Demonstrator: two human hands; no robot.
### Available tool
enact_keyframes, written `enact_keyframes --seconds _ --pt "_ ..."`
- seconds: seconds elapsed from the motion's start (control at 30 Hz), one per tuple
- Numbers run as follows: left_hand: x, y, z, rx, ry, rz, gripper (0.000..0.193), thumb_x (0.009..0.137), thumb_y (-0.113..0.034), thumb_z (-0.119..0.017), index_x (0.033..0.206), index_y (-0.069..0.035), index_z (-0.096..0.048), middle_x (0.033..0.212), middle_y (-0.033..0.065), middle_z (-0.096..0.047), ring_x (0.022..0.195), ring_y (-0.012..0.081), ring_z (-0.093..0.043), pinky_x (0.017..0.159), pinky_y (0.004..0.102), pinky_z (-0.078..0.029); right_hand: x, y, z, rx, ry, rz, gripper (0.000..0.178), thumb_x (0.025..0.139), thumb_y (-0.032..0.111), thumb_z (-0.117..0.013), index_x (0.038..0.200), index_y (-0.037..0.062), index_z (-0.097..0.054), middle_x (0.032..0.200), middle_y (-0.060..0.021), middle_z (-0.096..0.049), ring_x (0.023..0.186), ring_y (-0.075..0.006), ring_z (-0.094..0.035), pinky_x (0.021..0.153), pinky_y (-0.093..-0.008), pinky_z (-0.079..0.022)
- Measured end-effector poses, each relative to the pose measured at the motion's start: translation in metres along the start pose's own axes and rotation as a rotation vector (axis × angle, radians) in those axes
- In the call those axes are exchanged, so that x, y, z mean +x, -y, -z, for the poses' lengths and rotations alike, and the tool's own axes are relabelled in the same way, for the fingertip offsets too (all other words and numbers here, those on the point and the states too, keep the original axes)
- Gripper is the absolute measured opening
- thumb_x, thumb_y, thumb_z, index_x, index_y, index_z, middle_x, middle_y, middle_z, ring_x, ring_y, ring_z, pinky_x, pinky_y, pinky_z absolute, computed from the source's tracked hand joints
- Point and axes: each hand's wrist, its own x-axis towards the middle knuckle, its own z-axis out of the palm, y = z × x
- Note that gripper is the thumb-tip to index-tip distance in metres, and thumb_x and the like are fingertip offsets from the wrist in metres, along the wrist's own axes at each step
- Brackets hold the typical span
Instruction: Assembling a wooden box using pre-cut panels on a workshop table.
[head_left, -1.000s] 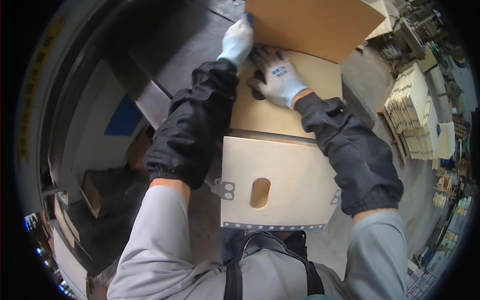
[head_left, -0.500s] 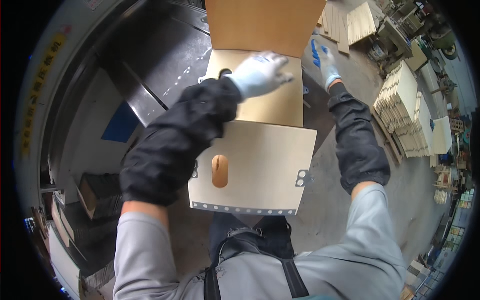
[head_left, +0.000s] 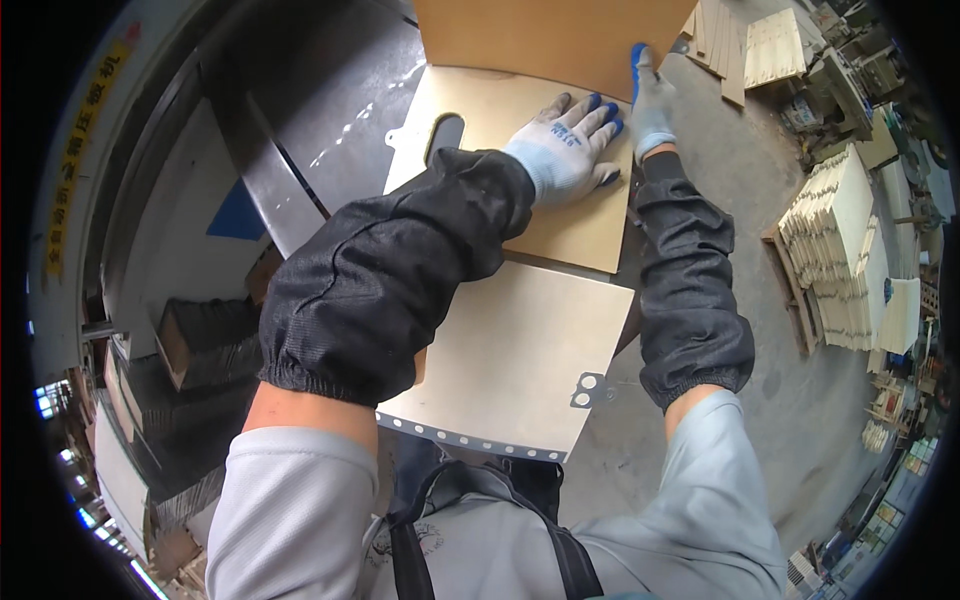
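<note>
My left hand (head_left: 568, 148), in a white glove with blue fingertips, lies spread on a tan wooden panel (head_left: 570, 228). An oval slot shows in this panel, left of the hand, with a metal tab at its left edge. At the far side rises a brown panel (head_left: 540, 35). My right hand (head_left: 655, 105), gloved alike, is at its right edge, its thumb along the front face and the other fingers mostly hidden. Nearer me is a cream panel (head_left: 530, 345) with a perforated metal strip (head_left: 470, 440) and a two-holed metal plate (head_left: 587, 389). My left sleeve covers its left part.
Beneath the panels is a dark metal worktable (head_left: 340, 110), beside a long machine frame (head_left: 130, 190) on the left. Stacked dark panels (head_left: 205, 350) stand at lower left. To the right, stacked pale boards (head_left: 825, 240) rest on a pallet on the grey floor (head_left: 730, 280).
My left hand has come down flat onto the tan panel. My right hand has moved left to the brown panel's edge. The tan and cream panels have turned slightly.
</note>
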Motion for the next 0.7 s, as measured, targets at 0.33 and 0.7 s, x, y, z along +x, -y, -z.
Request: enact_keyframes --seconds 0.33,0.7 --pt "0.008 -0.003 0.003 -0.033 0.082 -0.063 0.074 0.106 -0.055 -0.045 0.162 -0.007 -0.038 0.171 0.014 -0.032 0.16 0.0333 -0.025 0.131 0.0499 -0.016 -0.012 0.009 0.026 -0.019 0.032 -0.019 0.07 0.102 0.057 -0.063 0.124 -0.009 -0.07 0.109 -0.0065 -0.074 0.097 -0.0179 -0.065 0.087 -0.0347 -0.051" --pt "-0.068 0.175 0.107 -0.659 -0.193 0.622 0.031 0.093 -0.032 -0.071 0.097 -0.002 -0.079 0.085 0.0105 -0.076 0.077 0.0184 -0.07 0.072 0.0349 -0.054 -0.127 0.071 0.072 -0.495 0.312 0.229 0.037 0.099 0.032 -0.069 0.125 0.0061 -0.072 0.126 -0.0168 -0.073 0.119 -0.0344 -0.068 0.103 -0.0445 -0.052"
